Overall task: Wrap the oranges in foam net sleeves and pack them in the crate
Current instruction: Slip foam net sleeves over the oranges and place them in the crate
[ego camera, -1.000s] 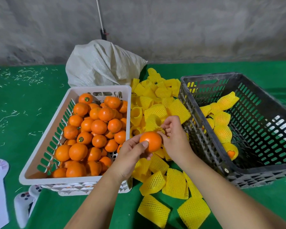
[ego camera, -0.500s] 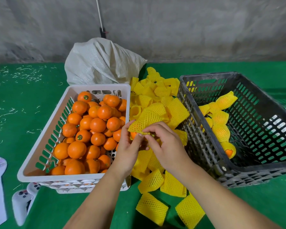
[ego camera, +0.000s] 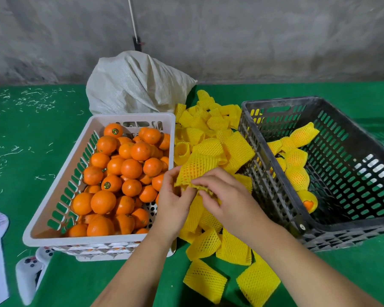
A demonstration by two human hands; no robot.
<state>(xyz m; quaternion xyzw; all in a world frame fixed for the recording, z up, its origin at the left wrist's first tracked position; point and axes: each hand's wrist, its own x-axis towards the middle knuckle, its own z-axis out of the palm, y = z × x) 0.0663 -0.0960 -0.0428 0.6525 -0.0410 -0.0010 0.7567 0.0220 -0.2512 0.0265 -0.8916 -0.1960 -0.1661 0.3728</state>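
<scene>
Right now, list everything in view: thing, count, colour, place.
white basket: one, white, left on the table
loose oranges: too many to count, orange, in the white basket
foam net sleeves: a pile, yellow, between basket and crate
dark crate: one, dark grey, right
wrapped oranges: about six, yellow-sleeved, in the dark crate
woven sack: one, off-white, behind the basket
game controller: one, white, front left
table cover: green
held sleeve: one, yellow, orange showing through
hands: left hand, right hand, both pinching the held sleeve
</scene>
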